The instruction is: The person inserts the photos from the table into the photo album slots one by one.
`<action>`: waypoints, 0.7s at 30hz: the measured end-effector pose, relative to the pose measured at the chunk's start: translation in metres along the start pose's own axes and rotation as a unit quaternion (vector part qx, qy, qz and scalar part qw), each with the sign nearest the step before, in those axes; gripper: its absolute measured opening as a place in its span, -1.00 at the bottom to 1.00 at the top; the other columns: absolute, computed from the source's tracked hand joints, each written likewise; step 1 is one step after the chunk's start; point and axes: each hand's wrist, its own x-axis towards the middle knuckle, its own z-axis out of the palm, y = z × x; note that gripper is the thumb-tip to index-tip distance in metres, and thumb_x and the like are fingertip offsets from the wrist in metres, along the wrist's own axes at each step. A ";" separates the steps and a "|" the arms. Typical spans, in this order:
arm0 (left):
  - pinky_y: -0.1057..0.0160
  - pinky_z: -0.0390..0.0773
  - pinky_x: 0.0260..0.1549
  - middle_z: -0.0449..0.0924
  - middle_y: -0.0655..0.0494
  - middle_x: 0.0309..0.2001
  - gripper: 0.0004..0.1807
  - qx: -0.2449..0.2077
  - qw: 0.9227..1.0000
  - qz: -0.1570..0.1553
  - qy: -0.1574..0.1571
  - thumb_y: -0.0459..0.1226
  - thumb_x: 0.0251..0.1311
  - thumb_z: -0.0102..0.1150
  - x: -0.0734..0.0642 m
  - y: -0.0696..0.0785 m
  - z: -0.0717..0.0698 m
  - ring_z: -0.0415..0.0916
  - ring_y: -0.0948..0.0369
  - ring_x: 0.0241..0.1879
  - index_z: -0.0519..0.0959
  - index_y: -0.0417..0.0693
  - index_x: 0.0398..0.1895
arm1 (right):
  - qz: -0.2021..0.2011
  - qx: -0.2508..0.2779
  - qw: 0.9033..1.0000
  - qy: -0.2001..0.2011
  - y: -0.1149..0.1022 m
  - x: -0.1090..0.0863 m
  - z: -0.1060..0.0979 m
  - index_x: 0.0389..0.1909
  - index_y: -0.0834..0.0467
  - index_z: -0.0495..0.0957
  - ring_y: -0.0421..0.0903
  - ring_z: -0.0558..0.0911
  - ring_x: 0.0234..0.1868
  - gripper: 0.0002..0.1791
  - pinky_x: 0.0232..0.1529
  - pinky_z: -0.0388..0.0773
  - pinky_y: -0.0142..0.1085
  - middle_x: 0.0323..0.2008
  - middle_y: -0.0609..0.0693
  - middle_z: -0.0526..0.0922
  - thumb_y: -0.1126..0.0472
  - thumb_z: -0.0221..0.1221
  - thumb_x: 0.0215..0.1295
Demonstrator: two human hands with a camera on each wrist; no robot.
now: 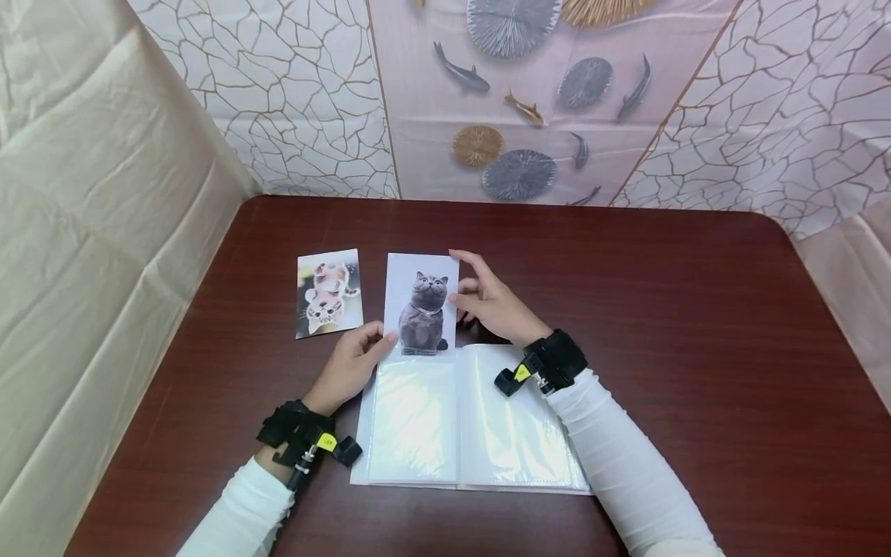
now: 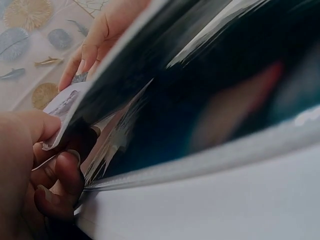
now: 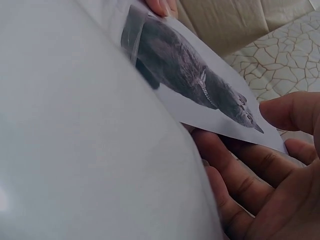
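Observation:
A photo of a grey cat (image 1: 421,309) stands above the left page of an open photo album (image 1: 522,433) with clear pockets. In the right wrist view, the photo's (image 3: 192,70) lower end lies under the clear plastic of the left pocket (image 1: 414,425). My left hand (image 1: 351,363) pinches the photo's lower left corner by the pocket's mouth, thumb on top and fingers beneath. At the upper right edge, my right hand (image 1: 497,305) holds the photo between thumb and fingers. The left wrist view shows the left hand (image 2: 30,165) close to the album's edge.
Left of the cat photo, a second photo (image 1: 329,294) of a light-coloured animal lies upside down on the dark red-brown table (image 1: 696,371). Patterned cloth (image 1: 299,93) hangs behind the table, and cream cloth (image 1: 104,271) hangs along its left side.

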 end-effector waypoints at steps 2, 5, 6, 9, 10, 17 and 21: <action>0.32 0.22 -0.36 0.23 0.07 -0.50 -0.70 0.001 1.000 -0.002 0.000 -0.18 0.50 0.09 0.001 0.000 0.000 0.21 0.17 -0.48 0.39 -0.13 -0.42 | -0.002 0.001 1.000 -0.001 0.000 0.000 0.000 0.59 -0.13 -0.05 0.24 0.60 -0.22 -0.27 -0.16 0.60 -0.06 -0.26 0.19 0.59 0.23 0.06 0.56; 0.33 0.21 -0.38 0.22 0.08 -0.51 -0.69 0.000 1.000 0.001 -0.001 -0.16 0.50 0.10 0.001 0.000 0.000 0.18 0.20 -0.51 0.39 -0.12 -0.42 | -0.002 0.003 1.000 -0.001 0.000 0.001 0.001 0.58 -0.07 -0.04 0.23 0.60 -0.23 -0.29 -0.17 0.59 -0.06 -0.28 0.21 0.58 0.23 0.06 0.56; 0.33 0.21 -0.39 0.22 0.08 -0.51 -0.69 0.000 1.000 0.001 -0.001 -0.15 0.49 0.11 0.001 0.001 0.000 0.17 0.20 -0.52 0.39 -0.11 -0.42 | -0.002 0.004 1.000 -0.001 0.000 0.002 0.001 0.58 -0.05 -0.04 0.23 0.60 -0.24 -0.29 -0.17 0.59 -0.06 -0.29 0.21 0.58 0.24 0.06 0.56; 0.34 0.20 -0.40 0.22 0.07 -0.52 -0.68 -0.005 1.000 0.000 -0.001 -0.14 0.49 0.12 0.000 0.001 -0.001 0.14 0.22 -0.54 0.40 -0.09 -0.42 | 0.001 0.007 1.000 0.000 0.001 0.002 0.001 0.57 -0.03 -0.02 0.21 0.60 -0.25 -0.31 -0.18 0.58 -0.08 -0.30 0.20 0.58 0.24 0.05 0.56; 0.34 0.20 -0.41 0.22 0.08 -0.52 -0.68 -0.006 1.000 0.000 -0.002 -0.14 0.49 0.12 0.000 0.001 -0.001 0.13 0.22 -0.55 0.40 -0.09 -0.42 | 0.001 0.008 1.000 0.001 0.001 0.002 0.002 0.57 -0.03 -0.01 0.21 0.60 -0.25 -0.32 -0.18 0.58 -0.09 -0.30 0.20 0.59 0.24 0.05 0.56; 0.34 0.14 -0.48 0.15 0.10 -0.57 -0.70 -0.004 1.000 -0.002 -0.002 -0.15 0.48 0.13 0.000 0.001 -0.001 0.06 0.24 -0.61 0.38 -0.06 -0.42 | -0.004 0.011 1.000 -0.002 0.000 -0.001 0.002 0.55 -0.01 0.03 0.25 0.61 -0.25 -0.37 -0.14 0.58 -0.08 -0.30 0.29 0.60 0.28 0.00 0.58; 0.34 0.13 -0.48 0.12 0.09 -0.57 -0.70 -0.005 1.000 -0.003 -0.003 -0.13 0.47 0.15 -0.001 0.000 -0.001 0.05 0.23 -0.61 0.38 -0.06 -0.41 | -0.005 0.008 1.000 -0.003 -0.001 -0.002 0.002 0.55 0.00 0.05 0.27 0.61 -0.25 -0.39 -0.12 0.58 -0.06 -0.32 0.30 0.61 0.30 -0.03 0.59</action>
